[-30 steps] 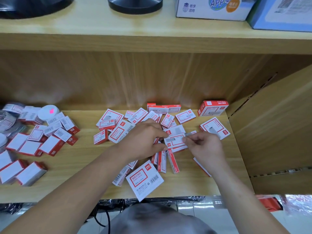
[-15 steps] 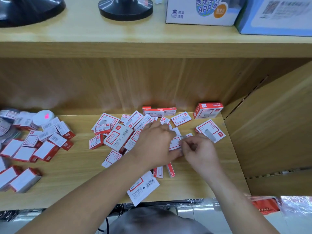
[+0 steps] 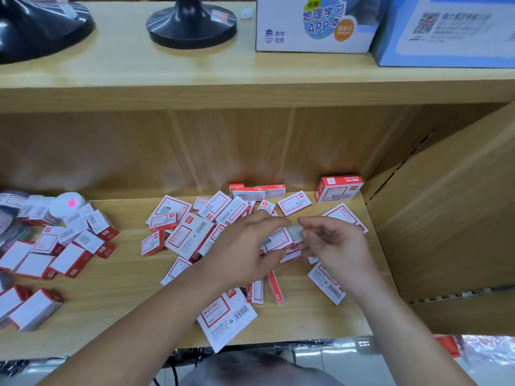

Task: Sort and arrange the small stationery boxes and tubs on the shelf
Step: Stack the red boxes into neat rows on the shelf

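Observation:
Several small red-and-white staple boxes [image 3: 192, 235] lie scattered over the middle of the wooden shelf [image 3: 117, 291]. My left hand [image 3: 245, 246] and my right hand [image 3: 334, 243] meet above the heap. Together they hold a small stack of these boxes [image 3: 280, 240], my left fingers curled round its left end and my right fingertips pinching its right end. A bigger red box [image 3: 338, 188] stands at the back right. A large flat box [image 3: 225, 316] hangs over the shelf's front edge. A round white tub [image 3: 67, 203] with a pink sticker sits at the left.
A second heap of red-and-white boxes [image 3: 64, 246] fills the shelf's left side. A wooden side panel [image 3: 440, 218] closes the right. On the upper shelf stand two black round bases [image 3: 192, 26] and printed cartons [image 3: 315, 23].
Both hands have drawn closer together and lifted slightly over the heap, gathering small boxes between them. The view has tilted so more of the upper shelf shows.

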The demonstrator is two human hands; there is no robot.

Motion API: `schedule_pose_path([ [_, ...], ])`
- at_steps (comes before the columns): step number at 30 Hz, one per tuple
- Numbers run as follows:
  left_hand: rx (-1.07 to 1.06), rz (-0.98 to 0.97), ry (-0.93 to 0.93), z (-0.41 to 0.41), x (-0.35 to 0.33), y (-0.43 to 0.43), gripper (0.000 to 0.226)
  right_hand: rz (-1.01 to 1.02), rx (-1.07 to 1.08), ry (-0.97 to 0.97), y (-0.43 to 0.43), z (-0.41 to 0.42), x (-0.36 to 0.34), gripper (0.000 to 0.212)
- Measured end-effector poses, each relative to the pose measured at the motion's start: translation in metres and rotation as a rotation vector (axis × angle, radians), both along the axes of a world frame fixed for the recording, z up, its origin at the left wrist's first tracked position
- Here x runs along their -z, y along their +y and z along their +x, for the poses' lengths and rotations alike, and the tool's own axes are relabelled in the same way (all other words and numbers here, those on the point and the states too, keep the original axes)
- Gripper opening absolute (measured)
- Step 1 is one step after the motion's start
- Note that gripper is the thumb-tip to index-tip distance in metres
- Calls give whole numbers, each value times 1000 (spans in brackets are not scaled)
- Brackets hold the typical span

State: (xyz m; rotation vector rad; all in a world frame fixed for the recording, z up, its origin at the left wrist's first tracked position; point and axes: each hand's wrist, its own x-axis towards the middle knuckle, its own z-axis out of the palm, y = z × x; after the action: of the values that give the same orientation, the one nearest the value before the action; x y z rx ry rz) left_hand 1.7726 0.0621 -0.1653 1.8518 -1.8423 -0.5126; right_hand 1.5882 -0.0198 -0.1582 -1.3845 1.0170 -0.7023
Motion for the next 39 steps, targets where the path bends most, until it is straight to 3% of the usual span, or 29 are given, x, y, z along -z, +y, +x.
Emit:
schedule_pose_path([
  [5, 28, -27, 54, 3, -3, 1, 47, 68, -85, -56, 1, -5, -5, 32],
  [16, 130, -29, 172, 7, -10, -2, 39, 241, -4, -305, 12, 2, 9, 24],
  [19, 148, -27, 168, 3, -10, -5, 36, 200, 33, -280, 13, 4, 11, 22],
  [23, 151, -36, 152, 1, -11, -7, 38, 125, 18, -242, 12, 2, 9, 35],
  [27, 87, -54, 148, 0, -12, -10, 37, 61, 22, -178, 13, 0, 12, 23],
  [33, 92, -106, 137, -1, -6, -10, 35, -16, 5, -84, 18, 1, 16, 23],
  [39, 72, -111, 105, -4, -3, -11, 36, 191, 62, -175, 16, 2, 14, 20],
])
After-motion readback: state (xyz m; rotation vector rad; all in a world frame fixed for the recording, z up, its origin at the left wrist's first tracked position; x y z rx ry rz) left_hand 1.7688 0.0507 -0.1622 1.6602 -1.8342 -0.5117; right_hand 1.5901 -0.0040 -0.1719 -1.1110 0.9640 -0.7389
